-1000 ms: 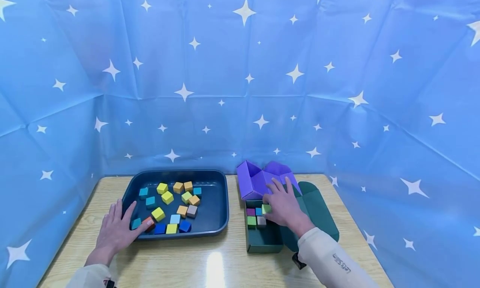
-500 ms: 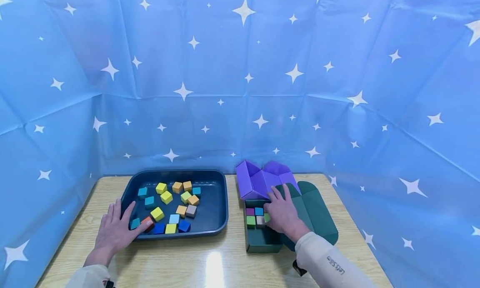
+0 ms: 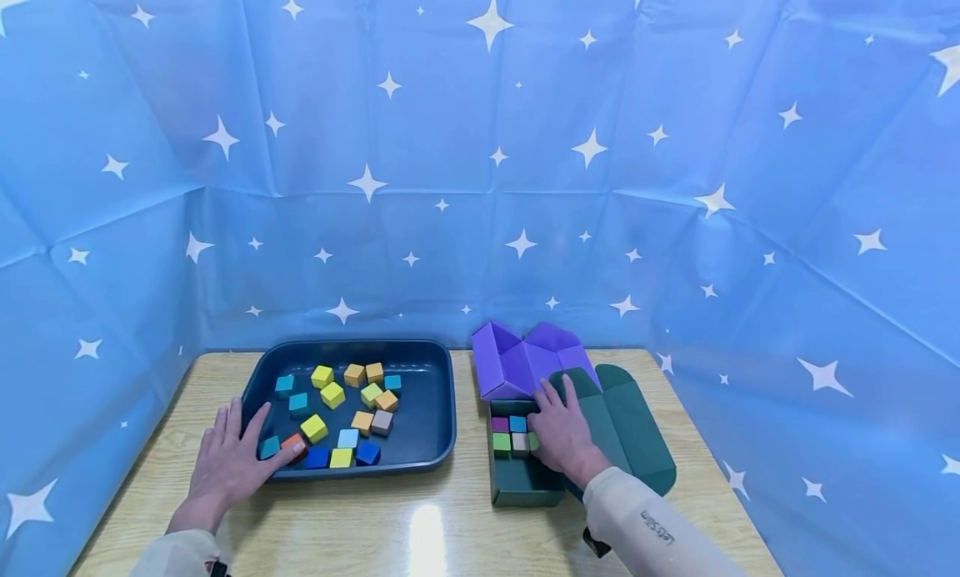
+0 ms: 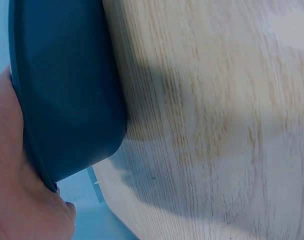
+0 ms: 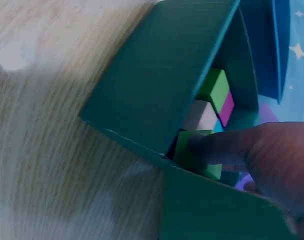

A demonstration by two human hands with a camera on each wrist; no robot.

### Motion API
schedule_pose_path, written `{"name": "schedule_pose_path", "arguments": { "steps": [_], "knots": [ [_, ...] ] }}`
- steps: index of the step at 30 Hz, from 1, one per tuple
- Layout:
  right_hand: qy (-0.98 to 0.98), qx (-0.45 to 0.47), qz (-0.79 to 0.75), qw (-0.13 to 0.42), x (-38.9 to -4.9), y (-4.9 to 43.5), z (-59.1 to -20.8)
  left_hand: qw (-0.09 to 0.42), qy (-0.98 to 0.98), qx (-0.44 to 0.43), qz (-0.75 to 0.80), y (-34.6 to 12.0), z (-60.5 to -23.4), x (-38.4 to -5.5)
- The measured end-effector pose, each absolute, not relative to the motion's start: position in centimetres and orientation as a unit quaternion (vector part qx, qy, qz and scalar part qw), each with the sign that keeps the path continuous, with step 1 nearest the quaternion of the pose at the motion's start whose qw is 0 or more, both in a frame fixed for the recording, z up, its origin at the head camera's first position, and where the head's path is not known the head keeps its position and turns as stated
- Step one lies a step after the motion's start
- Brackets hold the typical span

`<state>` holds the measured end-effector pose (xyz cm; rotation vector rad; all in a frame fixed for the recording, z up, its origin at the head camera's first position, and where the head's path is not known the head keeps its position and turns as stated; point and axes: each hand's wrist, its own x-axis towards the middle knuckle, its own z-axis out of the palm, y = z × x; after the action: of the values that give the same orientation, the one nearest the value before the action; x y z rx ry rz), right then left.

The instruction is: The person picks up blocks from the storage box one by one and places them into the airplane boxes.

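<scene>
My left hand [image 3: 228, 464] rests with straight, spread fingers over the left rim of the dark blue tray [image 3: 431, 368]; its thumb lies over an orange-red cube [image 3: 292, 445]. My right hand [image 3: 562, 431] reaches into the green cardboard box [image 3: 527, 498]. Its thumb and fingers hold a green cube [image 5: 189, 150] low in the box, beside a pale grey cube [image 5: 201, 116]. Another green cube [image 3: 501, 445], a purple cube [image 3: 500, 425] and a blue cube [image 3: 518, 424] sit in that box too. The right fingertips are partly hidden.
Several yellow, orange, teal and blue cubes lie loose in the tray, such as a yellow cube [image 3: 314, 428]. Behind the green box stands an opened purple box [image 3: 504, 368]. The green lid [image 3: 637, 427] spreads out to the right. A starred blue cloth [image 3: 420, 268] surrounds the wooden table [image 3: 360, 527].
My right hand has lowered the green cube into the box beside the grey one and shifted slightly toward me. The left hand has stayed at the tray.
</scene>
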<state>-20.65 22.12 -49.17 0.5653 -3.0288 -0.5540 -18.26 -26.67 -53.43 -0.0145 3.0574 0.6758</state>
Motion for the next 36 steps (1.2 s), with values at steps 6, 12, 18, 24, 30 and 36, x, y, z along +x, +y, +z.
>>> {"name": "schedule_pose_path", "arguments": {
  "steps": [6, 12, 18, 24, 30, 36],
  "knots": [
    [-0.963, 0.184, -0.195, 0.015, -20.7, 22.2, -49.9, 0.005, 0.976, -0.006, 0.216, -26.7, -53.5, -18.2],
    [-0.962, 0.181, -0.203, 0.020, -20.7, 22.2, -50.3, 0.005, 0.976, -0.006, 0.218, -26.6, -53.4, -18.2],
    [-0.960, 0.180, -0.215, 0.021, -20.6, 22.2, -50.6, 0.010, 0.976, -0.007, 0.218, -26.6, -53.2, -18.2],
    [-0.959, 0.178, -0.217, 0.032, -20.5, 22.0, -50.1, 0.013, 0.976, -0.007, 0.216, -26.7, -53.3, -18.2],
    [-0.966, 0.188, -0.153, 0.090, -20.4, 20.9, -48.0, 0.012, 0.976, -0.008, 0.216, -26.8, -53.4, -18.2],
    [-0.965, 0.213, -0.079, 0.128, -20.6, 17.5, -46.2, 0.013, 0.975, -0.010, 0.219, -26.6, -53.4, -18.3]
  ]
}}
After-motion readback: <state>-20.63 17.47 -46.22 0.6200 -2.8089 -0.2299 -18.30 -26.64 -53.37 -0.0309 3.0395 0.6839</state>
